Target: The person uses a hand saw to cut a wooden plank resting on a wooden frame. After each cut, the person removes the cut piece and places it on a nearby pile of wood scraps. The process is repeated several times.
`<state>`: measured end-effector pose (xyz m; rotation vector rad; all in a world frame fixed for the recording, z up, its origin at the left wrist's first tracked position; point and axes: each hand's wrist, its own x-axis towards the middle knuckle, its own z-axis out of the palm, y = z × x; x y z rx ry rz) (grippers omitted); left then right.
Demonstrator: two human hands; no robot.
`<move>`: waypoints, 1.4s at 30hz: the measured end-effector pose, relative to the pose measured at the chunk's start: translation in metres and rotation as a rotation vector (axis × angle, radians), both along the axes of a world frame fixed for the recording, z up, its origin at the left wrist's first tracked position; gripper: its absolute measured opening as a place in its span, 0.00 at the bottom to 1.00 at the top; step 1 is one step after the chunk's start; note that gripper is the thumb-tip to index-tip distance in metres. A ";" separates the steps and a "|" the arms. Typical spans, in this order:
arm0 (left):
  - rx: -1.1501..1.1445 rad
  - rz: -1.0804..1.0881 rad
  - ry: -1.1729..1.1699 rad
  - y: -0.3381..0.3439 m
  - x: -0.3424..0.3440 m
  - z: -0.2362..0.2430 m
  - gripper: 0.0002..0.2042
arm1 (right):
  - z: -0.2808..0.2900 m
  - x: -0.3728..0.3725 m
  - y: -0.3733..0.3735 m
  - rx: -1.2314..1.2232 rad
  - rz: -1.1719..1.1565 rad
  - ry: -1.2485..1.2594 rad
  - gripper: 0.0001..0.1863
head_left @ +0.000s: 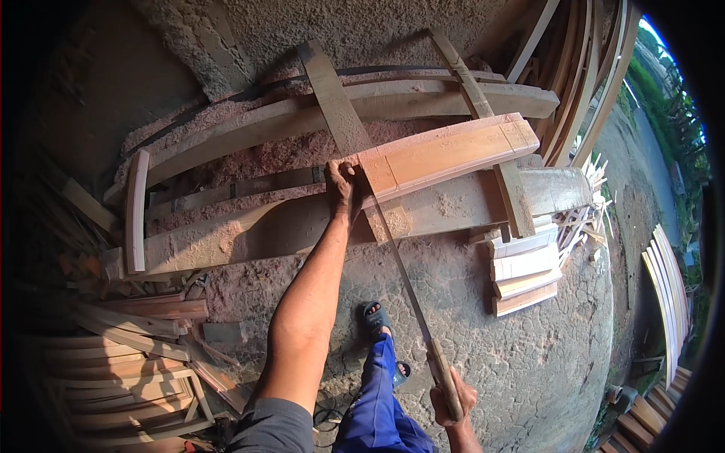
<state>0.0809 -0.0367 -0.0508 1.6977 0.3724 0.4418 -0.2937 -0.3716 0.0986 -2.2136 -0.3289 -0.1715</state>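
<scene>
A handsaw (408, 283) with a long thin blade runs from near my body up to a thick reddish wooden board (453, 155). My right hand (455, 396) is wrapped round the saw's wooden handle. The blade's far part meets the board near its left end, close to a pencil line; how deep it sits in the wood I cannot tell. Just left of the blade, my left hand (341, 185) grips the board's end, its fingers partly in shadow. Across two crosspieces, a left slat (332, 94) and a right slat (513, 196), lies the board.
Long heavy beams (264, 234) under the slats carry sawdust. A short plank (136, 211) lies across their left end. Cut blocks (525, 268) are stacked on the cracked concrete floor (498, 362) at right. Timber pieces (113, 377) pile up at lower left; long boards (596, 83) lean at upper right.
</scene>
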 end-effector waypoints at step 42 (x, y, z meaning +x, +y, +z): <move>0.098 0.005 -0.100 -0.015 0.005 0.003 0.10 | 0.014 0.002 0.004 -0.012 0.006 -0.018 0.29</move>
